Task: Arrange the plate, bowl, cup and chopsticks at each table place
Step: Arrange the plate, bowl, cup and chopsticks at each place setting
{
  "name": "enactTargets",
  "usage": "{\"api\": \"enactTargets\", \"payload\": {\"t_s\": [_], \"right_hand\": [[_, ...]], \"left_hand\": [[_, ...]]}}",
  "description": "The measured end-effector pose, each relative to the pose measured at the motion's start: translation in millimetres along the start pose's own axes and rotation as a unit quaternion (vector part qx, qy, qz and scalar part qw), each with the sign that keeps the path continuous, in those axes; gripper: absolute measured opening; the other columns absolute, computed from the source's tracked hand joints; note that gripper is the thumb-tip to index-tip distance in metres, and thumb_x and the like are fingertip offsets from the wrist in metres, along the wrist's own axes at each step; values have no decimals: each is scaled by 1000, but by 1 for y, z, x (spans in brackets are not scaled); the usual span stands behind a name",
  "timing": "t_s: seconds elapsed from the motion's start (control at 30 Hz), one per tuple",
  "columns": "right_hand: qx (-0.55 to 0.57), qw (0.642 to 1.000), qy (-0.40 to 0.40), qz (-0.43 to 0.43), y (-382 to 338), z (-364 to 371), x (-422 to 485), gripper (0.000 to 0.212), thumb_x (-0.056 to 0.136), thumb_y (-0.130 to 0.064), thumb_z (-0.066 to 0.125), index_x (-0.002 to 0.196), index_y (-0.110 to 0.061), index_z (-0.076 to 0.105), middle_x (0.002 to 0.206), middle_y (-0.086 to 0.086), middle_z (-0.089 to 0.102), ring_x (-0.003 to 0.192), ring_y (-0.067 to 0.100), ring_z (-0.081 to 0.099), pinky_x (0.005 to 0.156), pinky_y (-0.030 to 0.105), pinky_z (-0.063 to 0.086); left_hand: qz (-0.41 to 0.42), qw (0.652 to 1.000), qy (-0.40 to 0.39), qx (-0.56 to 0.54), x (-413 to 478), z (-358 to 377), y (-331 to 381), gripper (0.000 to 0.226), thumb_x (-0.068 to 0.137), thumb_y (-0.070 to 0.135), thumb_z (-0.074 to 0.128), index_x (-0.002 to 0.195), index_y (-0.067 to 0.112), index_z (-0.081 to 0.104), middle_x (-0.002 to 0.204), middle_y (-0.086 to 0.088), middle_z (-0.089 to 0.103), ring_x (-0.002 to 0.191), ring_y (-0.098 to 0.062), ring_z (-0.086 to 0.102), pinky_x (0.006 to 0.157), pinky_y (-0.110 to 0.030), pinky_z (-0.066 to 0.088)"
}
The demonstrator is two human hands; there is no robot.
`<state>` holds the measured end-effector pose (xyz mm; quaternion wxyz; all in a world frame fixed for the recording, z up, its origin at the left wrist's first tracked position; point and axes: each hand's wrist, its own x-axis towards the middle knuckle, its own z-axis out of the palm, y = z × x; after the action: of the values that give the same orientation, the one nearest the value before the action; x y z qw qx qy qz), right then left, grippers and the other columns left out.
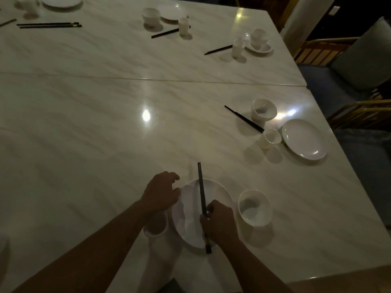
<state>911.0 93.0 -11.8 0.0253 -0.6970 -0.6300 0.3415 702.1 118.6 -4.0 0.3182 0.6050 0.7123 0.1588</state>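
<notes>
Pale marble-patterned table with chairs at its right edge.
A seam crosses the glossy top, and a bright glare spot sits below it. The far chair holds a grey cushion, seemingly on blue upholstery; the near chair shows only a gold-toned frame.

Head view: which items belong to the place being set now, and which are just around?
Being set: chopsticks, pinched by right hand; plate; bowl; cup; left hand at plate's rim.
Just around: right-side plate, right-side bowl, far-left chopsticks, wooden chair.
</notes>
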Motion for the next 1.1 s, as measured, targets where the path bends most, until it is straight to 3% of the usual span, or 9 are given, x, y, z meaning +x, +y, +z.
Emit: {"api": "enactTargets", "payload": {"t_s": [0.2,0.37,0.53,0.67,0.77,0.97,1.1], "right_hand": [[-10,1000,-4,-22,2,-4,0,20,88,-33,68,102,-20,61,92,-8,63,82,5,59,66,12,42],[-12,999,19,-35,-1,-10,-2,31,87,-43,67,108,-22,58,89,-8,64,79,6,61,73,19,51],[-13,996,28,-83,0,-39,4,22,89,-33,65,107,-20,64,96,-4,67,82,7,61,78,21,52],[-20,991,38,-127,12,-76,14,19,89,-28,63,104,-16,67,95,-1,69,81,11,60,72,20,45],[-19,989,58,-134,31,-106,26,15,87,-25,65,99,-16,69,91,0,70,78,13,60,69,21,41],[-7,988,86,-130,99,-167,60,13,85,-23,69,97,-18,70,86,-1,71,79,16,66,74,29,53],[-27,987,65,-147,171,-206,95,12,84,-24,70,95,-18,69,83,-2,70,77,16,65,69,25,47]], "left_hand": [[0,1000,2,7,3,3,1,44,80,30,66,122,17,60,110,-4,65,99,-20,61,86,-34,52],[6,1000,4,12,5,3,4,47,78,36,62,121,17,60,108,-4,65,98,-21,61,85,-37,53],[22,1000,16,12,15,7,14,46,76,38,61,117,17,63,105,-5,67,94,-21,63,82,-36,54],[33,999,38,1,25,16,35,48,74,40,57,115,15,65,103,-7,66,92,-24,64,83,-38,54],[28,998,62,3,30,26,54,46,73,38,55,111,14,67,99,-8,65,90,-28,64,81,-39,54],[15,993,110,28,45,50,103,38,76,35,59,109,17,66,97,-5,64,88,-25,63,79,-37,54],[7,988,150,47,60,82,151,38,72,33,59,103,12,69,92,-9,66,81,-29,65,75,-37,54]]}}
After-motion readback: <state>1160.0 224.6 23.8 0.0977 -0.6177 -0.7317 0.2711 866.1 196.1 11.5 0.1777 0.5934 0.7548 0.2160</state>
